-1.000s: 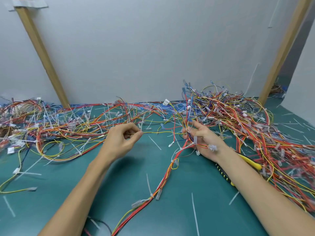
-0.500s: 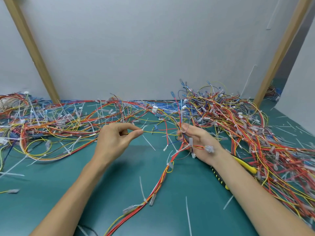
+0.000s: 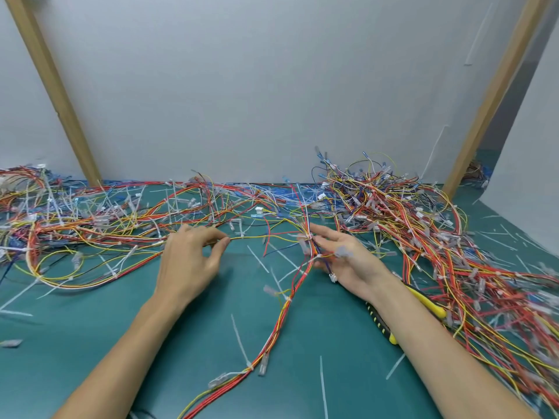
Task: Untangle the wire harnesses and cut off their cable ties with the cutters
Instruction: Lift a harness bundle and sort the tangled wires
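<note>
Head view. Green mat covers the bench, with a white wall behind and two slanted wooden posts at either side.

Left hand: back of the hand up and fingers curled. A single yellow wire runs in between the tips of thumb and forefinger, pinched there. The frame is too soft to show how firm the pinch is. The wire stretches right, just above the mat, to the other hand.

Right hand: palm turned up and inward, with thumb and curled fingers closed loosely round a red-and-yellow harness. A white cable tie binds this bundle at the fingertips. From the hand the harness trails toward the viewer across the mat, ending in clear connectors.

Cutters: lying on the mat, partly under the right forearm. The yellow and black handles show on either side of the arm; the blades are hidden.

Big tangled heap of harnesses sits to the right of the hand, running down the right edge. A flatter spread of wires lies along the back left.

Loose white tie offcuts are scattered over the mat between and in front of the arms.
</note>
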Tool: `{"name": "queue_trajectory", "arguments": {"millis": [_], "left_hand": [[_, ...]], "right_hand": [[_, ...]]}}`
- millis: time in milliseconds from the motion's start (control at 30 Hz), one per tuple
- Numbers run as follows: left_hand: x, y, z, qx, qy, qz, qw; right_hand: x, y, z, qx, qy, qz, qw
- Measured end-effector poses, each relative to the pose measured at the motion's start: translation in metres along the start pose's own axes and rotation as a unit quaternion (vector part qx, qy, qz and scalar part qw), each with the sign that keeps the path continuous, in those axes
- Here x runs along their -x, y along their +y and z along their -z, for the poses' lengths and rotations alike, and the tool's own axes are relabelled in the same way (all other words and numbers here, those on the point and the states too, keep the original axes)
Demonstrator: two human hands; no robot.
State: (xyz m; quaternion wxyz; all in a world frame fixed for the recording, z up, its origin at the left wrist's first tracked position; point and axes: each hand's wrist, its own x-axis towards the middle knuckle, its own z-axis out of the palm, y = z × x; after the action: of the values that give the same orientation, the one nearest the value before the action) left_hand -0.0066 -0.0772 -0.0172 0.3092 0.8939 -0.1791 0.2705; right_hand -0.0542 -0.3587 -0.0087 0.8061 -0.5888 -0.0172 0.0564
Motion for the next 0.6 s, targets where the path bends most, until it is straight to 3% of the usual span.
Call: {"name": "queue_trajectory", "arguments": {"millis": [133,267,333,367,433,500,600], "left_hand": [[-0.003,0.006,-0.003,-0.003,0.068,0.008,0.998],[-0.001,0.044,0.013,0.1,0.21,-0.032,0.972],[0.006,0.072,0.018,0.155,0.222,-0.073,0.96],[0.014,0.087,0.018,0.174,0.194,-0.109,0.959],[0.032,0.114,0.015,0.158,0.064,-0.207,0.963],[0.048,0.129,0.006,0.02,-0.087,-0.293,0.952],[0.062,0.128,-0.005,-0.1,-0.186,-0.302,0.93]], "right_hand": [[0.001,-0.001,-0.004,-0.017,0.02,0.006,1.0],[0.0,0.0,-0.005,-0.023,0.055,0.024,0.998],[-0.001,0.001,-0.004,-0.025,0.073,0.024,0.997],[-0.001,0.001,-0.004,-0.025,0.079,0.024,0.996],[-0.001,0.001,-0.006,-0.029,0.087,0.03,0.995],[0.001,0.001,-0.008,-0.037,0.084,0.037,0.995],[0.003,-0.001,-0.009,-0.044,0.072,0.03,0.996]]}}
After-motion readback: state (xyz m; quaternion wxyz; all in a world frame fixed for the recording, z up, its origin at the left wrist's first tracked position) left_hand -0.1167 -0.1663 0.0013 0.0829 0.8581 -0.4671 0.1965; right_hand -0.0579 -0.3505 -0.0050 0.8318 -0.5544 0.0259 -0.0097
